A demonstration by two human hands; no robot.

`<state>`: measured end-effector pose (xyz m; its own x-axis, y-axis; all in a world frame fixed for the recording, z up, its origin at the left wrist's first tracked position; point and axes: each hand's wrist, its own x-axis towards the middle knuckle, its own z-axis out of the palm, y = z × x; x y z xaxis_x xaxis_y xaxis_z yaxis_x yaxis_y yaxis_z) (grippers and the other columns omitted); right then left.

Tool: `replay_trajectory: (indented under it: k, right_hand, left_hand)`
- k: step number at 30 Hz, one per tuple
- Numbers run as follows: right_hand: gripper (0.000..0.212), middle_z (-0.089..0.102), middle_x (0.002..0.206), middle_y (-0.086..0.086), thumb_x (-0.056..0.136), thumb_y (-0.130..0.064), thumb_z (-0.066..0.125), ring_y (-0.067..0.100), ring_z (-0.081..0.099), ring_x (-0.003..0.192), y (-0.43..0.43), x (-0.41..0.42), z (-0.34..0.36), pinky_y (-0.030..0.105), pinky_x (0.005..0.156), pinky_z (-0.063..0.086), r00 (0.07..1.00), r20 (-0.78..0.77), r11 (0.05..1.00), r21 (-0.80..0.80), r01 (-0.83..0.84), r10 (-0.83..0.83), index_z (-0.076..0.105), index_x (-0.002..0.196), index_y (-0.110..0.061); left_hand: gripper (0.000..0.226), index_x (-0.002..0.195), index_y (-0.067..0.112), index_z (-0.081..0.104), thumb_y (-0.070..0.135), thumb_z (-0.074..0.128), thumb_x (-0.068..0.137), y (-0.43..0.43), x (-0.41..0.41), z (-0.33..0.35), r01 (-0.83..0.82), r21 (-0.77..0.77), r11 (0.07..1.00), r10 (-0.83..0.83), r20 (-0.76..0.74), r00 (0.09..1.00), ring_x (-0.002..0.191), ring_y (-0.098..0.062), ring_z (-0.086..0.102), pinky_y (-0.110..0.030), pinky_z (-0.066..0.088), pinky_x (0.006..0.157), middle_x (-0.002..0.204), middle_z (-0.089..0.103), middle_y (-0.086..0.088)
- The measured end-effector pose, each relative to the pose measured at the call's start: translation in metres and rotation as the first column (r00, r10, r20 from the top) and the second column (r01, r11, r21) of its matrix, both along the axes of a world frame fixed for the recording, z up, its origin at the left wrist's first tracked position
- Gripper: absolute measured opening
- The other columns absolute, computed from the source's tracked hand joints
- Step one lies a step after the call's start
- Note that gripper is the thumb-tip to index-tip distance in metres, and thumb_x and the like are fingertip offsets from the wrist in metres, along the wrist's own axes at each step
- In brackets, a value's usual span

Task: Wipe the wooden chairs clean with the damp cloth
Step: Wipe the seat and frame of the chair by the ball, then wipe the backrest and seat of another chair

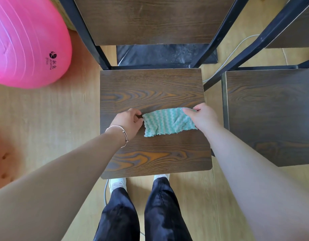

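Above the chair seat [150, 91], you are stretching the cloth [166, 121]. Your left hand [128, 121] is pinching one end, your right hand [203, 117] gripping the other.

Person seen from above w/ both forearms bare, no sleeves; thin silver bangle [122, 134] w/ small clasp bead on wrist of left hand [128, 122], right hand [203, 117] w/o jewellery, loose dark navy trousers [160, 211], white shoes [117, 183].
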<state>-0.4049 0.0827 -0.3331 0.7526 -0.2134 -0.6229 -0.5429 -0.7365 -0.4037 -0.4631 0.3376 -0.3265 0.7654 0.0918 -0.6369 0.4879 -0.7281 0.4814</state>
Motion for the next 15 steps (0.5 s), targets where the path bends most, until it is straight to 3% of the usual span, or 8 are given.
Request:
replay_trajectory:
  k: [3, 6, 11, 15]
  right_hand:
    - [0.045, 0.06, 0.083, 0.0, 0.081, -0.05, 0.067, 0.015, 0.056, 0.068, 0.005, -0.002, -0.006, 0.025, 0.048, 0.032, 0.998, -0.051, 0.994, -0.102, -0.036, 0.03, 0.058, 0.102, -0.012]
    - [0.023, 0.063, 0.084, 0.003, 0.086, -0.027, 0.061, 0.022, 0.059, 0.073, 0.007, -0.007, -0.005, 0.025, 0.051, 0.036, 0.999, -0.039, 0.99, -0.139, -0.038, 0.033, 0.065, 0.102, -0.011]
    - [0.025, 0.065, 0.096, 0.001, 0.088, -0.014, 0.054, 0.021, 0.066, 0.08, 0.01, -0.015, 0.014, 0.043, 0.071, 0.06, 0.998, 0.057, 0.999, -0.025, 0.023, -0.022, 0.064, 0.111, -0.017]
    - [0.021, 0.069, 0.092, -0.005, 0.089, -0.015, 0.058, 0.011, 0.07, 0.07, 0.042, -0.024, 0.029, 0.035, 0.065, 0.061, 0.99, 0.121, 0.987, 0.135, -0.091, 0.075, 0.066, 0.106, -0.023]
  left_hand:
    - [0.043, 0.132, 0.025, 0.046, 0.039, 0.051, 0.092, 0.001, -0.007, 0.001, 0.189, 0.213, 0.959, -0.212, 0.095, 0.973, 0.116, -0.024, 0.047, -0.04, 0.043, 0.095, 0.124, 0.053, -0.001]
    - [0.053, 0.14, 0.026, 0.036, 0.046, 0.047, 0.092, 0.003, -0.017, 0.002, 0.319, 0.429, 0.845, -0.408, 0.132, 0.903, 0.125, -0.026, 0.037, -0.04, 0.035, 0.1, 0.134, 0.043, -0.001]
    - [0.06, 0.142, 0.024, 0.036, 0.042, 0.055, 0.089, 0.011, -0.034, 0.003, 0.289, 0.512, 0.809, -0.447, 0.218, 0.867, 0.141, -0.026, 0.024, -0.046, 0.021, 0.114, 0.148, 0.036, -0.003]
    - [0.063, 0.143, 0.021, 0.037, 0.04, 0.059, 0.087, 0.019, -0.041, 0.004, 0.252, 0.537, 0.805, -0.429, 0.233, 0.873, 0.142, -0.028, 0.023, -0.048, 0.019, 0.115, 0.15, 0.034, -0.006]
